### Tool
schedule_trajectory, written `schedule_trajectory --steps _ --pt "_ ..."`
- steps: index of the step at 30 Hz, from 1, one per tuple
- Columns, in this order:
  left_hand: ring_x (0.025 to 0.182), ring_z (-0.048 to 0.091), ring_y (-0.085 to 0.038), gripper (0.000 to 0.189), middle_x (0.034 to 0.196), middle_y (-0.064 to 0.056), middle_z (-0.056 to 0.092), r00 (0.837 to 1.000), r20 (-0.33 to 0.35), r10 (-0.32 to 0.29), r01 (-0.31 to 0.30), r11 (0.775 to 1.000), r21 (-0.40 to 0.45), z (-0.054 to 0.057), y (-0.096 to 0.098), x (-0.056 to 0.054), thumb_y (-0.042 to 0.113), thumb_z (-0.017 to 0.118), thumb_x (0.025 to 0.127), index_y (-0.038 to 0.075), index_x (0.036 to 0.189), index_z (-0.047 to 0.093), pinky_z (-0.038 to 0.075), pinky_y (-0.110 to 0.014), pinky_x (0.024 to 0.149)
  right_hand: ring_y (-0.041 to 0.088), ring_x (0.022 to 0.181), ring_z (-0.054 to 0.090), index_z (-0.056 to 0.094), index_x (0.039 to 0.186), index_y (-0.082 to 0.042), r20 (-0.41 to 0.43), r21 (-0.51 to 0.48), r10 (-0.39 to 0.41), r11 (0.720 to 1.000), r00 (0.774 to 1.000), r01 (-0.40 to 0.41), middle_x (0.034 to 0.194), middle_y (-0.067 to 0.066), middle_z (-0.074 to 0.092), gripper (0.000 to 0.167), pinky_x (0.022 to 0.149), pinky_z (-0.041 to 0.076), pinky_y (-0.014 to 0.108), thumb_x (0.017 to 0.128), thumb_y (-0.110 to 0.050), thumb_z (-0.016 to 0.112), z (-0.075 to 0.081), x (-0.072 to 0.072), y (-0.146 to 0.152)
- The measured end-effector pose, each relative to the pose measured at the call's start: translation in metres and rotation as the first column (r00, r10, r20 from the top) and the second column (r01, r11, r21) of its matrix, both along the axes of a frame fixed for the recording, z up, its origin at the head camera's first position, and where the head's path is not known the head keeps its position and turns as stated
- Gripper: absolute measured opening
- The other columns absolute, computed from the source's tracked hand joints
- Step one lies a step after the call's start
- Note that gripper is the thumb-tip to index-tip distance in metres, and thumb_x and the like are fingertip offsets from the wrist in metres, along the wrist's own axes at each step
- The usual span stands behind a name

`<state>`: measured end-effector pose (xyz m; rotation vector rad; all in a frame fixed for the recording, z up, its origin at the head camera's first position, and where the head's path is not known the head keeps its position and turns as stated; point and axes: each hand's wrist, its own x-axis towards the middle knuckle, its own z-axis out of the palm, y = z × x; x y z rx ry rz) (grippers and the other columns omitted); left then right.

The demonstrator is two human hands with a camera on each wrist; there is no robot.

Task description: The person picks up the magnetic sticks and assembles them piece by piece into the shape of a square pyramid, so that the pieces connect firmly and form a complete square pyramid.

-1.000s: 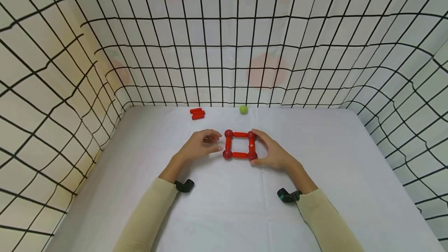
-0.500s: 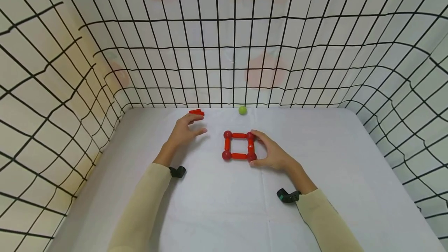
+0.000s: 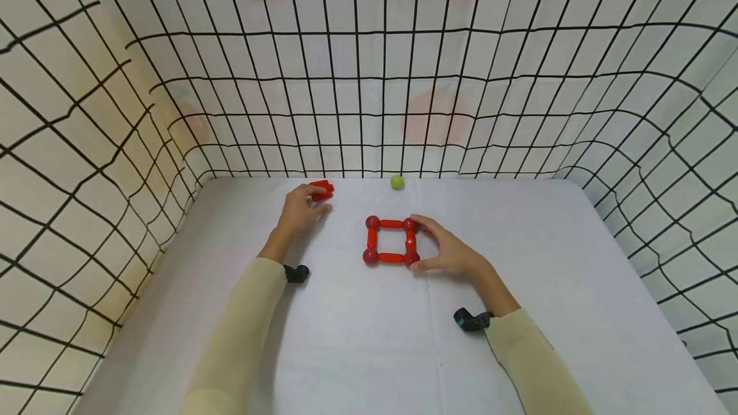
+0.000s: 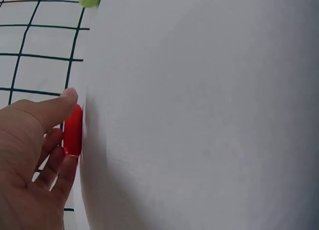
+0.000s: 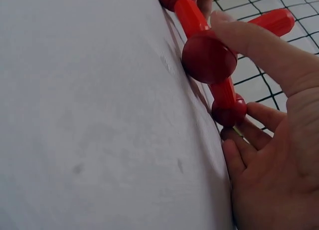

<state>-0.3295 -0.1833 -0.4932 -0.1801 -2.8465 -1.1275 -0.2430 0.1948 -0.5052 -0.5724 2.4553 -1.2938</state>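
Note:
A square frame (image 3: 392, 258) of red rods joined by dark red balls lies on the white-covered table. My right hand (image 3: 451, 255) grips its right side, thumb at the near right ball (image 5: 209, 58) and fingers at the far right ball (image 5: 229, 110). Above the thumb in the right wrist view, one more red rod (image 5: 275, 21) juts away from the table. Farther back on the left, my left hand (image 3: 300, 207) reaches over several loose red rods (image 3: 324, 195). Its fingers lie at one red rod (image 4: 73, 131), the thumb spread apart from them.
A small green ball (image 3: 396, 182) sits at the table's back edge, right of the loose rods. Black grid netting (image 3: 369, 114) stands behind the table and along both sides. A dark wrist camera (image 3: 296, 274) is strapped to the left wrist, another wrist camera (image 3: 471, 320) to the right.
My left hand has moved from beside the frame's left side, back and left to the loose rods. My right hand and the square frame have stayed in place.

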Motion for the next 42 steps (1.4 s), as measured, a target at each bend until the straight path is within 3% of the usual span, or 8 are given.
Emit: schedule_trajectory --steps 8,17,23,26,30,33,39,42 --pt "0.099 0.056 -0.027 0.032 0.108 -0.012 0.062 1.0 -0.019 -0.022 0.022 1.0 -0.015 -0.005 0.0 0.006 0.016 0.074 0.095 0.007 0.126 0.07 0.053 -0.036 0.085 0.033 0.157 0.025 0.029 0.161 -0.029 0.029 -0.053 0.039 0.998 0.999 -0.038 0.168 0.003 0.027 0.107 0.125 0.029 0.055 0.075 -0.038 0.092 0.001 -0.004 0.001" --pt "0.102 0.064 -0.028 0.027 0.113 -0.011 0.07 0.999 -0.007 -0.052 0.052 0.999 0.005 -0.007 0.004 0.022 0.019 0.072 0.097 0.008 0.122 0.068 0.055 -0.042 0.094 0.032 0.157 0.026 0.03 0.16 -0.031 0.021 -0.037 0.009 0.999 1.0 -0.008 0.167 0.0 0.031 0.108 0.126 0.027 0.054 0.073 -0.043 0.093 0.001 -0.003 -0.003" --pt "0.111 0.068 -0.027 0.038 0.124 -0.007 0.071 0.988 0.014 -0.154 0.152 0.982 0.115 -0.008 0.013 0.034 0.021 0.071 0.099 0.016 0.136 0.065 0.057 -0.043 0.099 0.033 0.156 0.028 0.031 0.16 -0.03 0.016 -0.033 -0.008 0.999 1.0 0.008 0.166 0.001 0.032 0.108 0.126 0.028 0.053 0.073 -0.042 0.093 0.002 -0.001 -0.003" --pt "0.114 0.069 -0.025 0.038 0.126 -0.007 0.071 0.97 0.008 -0.243 0.236 0.949 0.207 -0.006 0.021 0.042 0.021 0.072 0.098 0.016 0.136 0.066 0.057 -0.041 0.102 0.034 0.156 0.028 0.031 0.16 -0.028 0.014 -0.034 -0.013 0.999 1.0 0.013 0.167 0.003 0.032 0.108 0.126 0.027 0.053 0.073 -0.04 0.094 0.002 0.0 -0.003" --pt "0.116 0.069 -0.024 0.037 0.126 -0.008 0.072 0.928 -0.005 -0.372 0.351 0.872 0.342 -0.002 0.031 0.053 0.017 0.072 0.098 0.011 0.134 0.067 0.056 -0.037 0.104 0.035 0.156 0.027 0.031 0.16 -0.028 0.017 -0.031 -0.022 0.999 1.0 0.022 0.167 0.003 0.031 0.107 0.126 0.026 0.055 0.074 -0.04 0.093 0.002 0.001 -0.004" --pt "0.118 0.069 -0.024 0.036 0.127 -0.008 0.071 0.895 0.006 -0.446 0.409 0.827 0.386 0.001 0.038 0.063 0.012 0.072 0.097 0.009 0.133 0.067 0.057 -0.034 0.102 0.034 0.156 0.027 0.032 0.16 -0.029 0.025 -0.026 -0.033 0.999 0.999 0.034 0.167 0.002 0.031 0.107 0.126 0.026 0.055 0.074 -0.041 0.093 0.002 0.001 -0.004" --pt "0.124 0.067 -0.026 0.037 0.129 -0.009 0.07 0.836 0.027 -0.548 0.487 0.764 0.423 0.005 0.05 0.075 0.009 0.072 0.097 0.008 0.133 0.068 0.058 -0.031 0.099 0.035 0.156 0.026 0.032 0.16 -0.029 0.034 -0.028 -0.035 0.999 0.999 0.036 0.167 0.003 0.031 0.106 0.126 0.026 0.055 0.074 -0.04 0.093 0.003 0.001 -0.004" --pt "0.125 0.066 -0.027 0.038 0.129 -0.009 0.07 0.816 0.043 -0.576 0.506 0.749 0.429 0.003 0.054 0.078 0.008 0.072 0.097 0.008 0.134 0.067 0.058 -0.032 0.099 0.036 0.156 0.026 0.032 0.16 -0.028 0.039 -0.038 -0.031 0.999 0.999 0.032 0.168 0.004 0.03 0.105 0.126 0.025 0.057 0.075 -0.038 0.093 0.004 0.002 -0.004"
